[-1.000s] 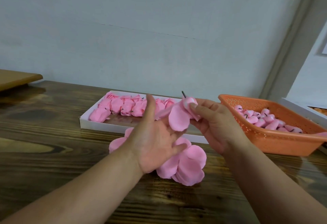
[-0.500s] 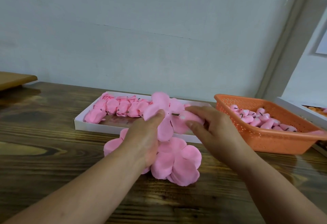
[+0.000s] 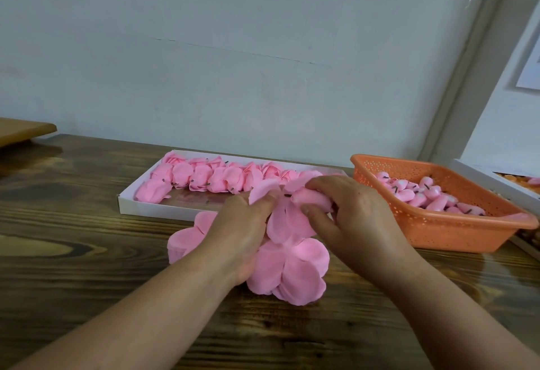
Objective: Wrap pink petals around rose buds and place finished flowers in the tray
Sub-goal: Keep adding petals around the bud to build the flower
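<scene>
My right hand (image 3: 355, 217) pinches a pink rose bud (image 3: 312, 198) with a short dark stem, laid sideways. My left hand (image 3: 242, 226) holds a pink petal piece (image 3: 287, 220) up against the bud, fingertips pinching its upper edge. Under both hands a stack of loose pink petals (image 3: 295, 273) lies on the wooden table. Behind them a white tray (image 3: 152, 210) holds a row of finished pink flowers (image 3: 216, 178) along its far side.
An orange perforated basket (image 3: 438, 231) with several pink buds (image 3: 426, 197) stands at the right, close to my right hand. A second white box edge (image 3: 493, 179) shows at the far right. A wooden board (image 3: 23, 133) lies at the far left. The wall is just behind the tray.
Both hands dropped from raised in front of the tray to just above the petal stack. The bud now lies sideways against the petal piece that my left hand took hold of.
</scene>
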A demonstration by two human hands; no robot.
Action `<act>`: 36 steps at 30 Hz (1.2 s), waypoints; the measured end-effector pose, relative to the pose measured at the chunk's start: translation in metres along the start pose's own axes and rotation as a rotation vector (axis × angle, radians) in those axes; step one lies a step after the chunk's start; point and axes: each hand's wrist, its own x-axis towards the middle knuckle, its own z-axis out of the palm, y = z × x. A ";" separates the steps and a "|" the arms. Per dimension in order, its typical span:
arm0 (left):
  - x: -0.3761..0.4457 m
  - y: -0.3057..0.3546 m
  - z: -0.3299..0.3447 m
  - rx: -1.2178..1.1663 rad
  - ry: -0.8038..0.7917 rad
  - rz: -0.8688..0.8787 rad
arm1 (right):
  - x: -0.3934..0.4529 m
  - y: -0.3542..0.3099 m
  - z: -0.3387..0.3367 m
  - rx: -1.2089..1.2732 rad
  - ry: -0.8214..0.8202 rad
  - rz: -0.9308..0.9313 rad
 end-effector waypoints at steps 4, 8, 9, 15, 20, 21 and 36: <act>-0.001 0.002 0.000 -0.013 -0.009 -0.005 | 0.001 -0.001 -0.001 -0.008 -0.026 0.006; -0.004 0.002 0.001 0.013 -0.043 -0.008 | 0.002 -0.003 0.000 -0.024 -0.075 -0.020; -0.005 0.002 0.002 0.016 -0.055 -0.013 | 0.003 -0.003 0.000 -0.030 -0.081 -0.020; -0.008 0.001 0.003 -0.065 -0.139 -0.035 | 0.004 -0.003 -0.003 0.081 -0.068 0.075; -0.009 0.004 0.004 -0.144 -0.136 -0.147 | 0.005 -0.005 -0.005 0.092 -0.114 0.082; -0.009 0.004 0.005 -0.146 -0.109 -0.164 | 0.005 -0.006 -0.005 0.087 -0.117 0.084; -0.014 -0.009 0.008 -0.185 0.020 -0.218 | 0.015 0.001 -0.003 0.114 -0.185 0.214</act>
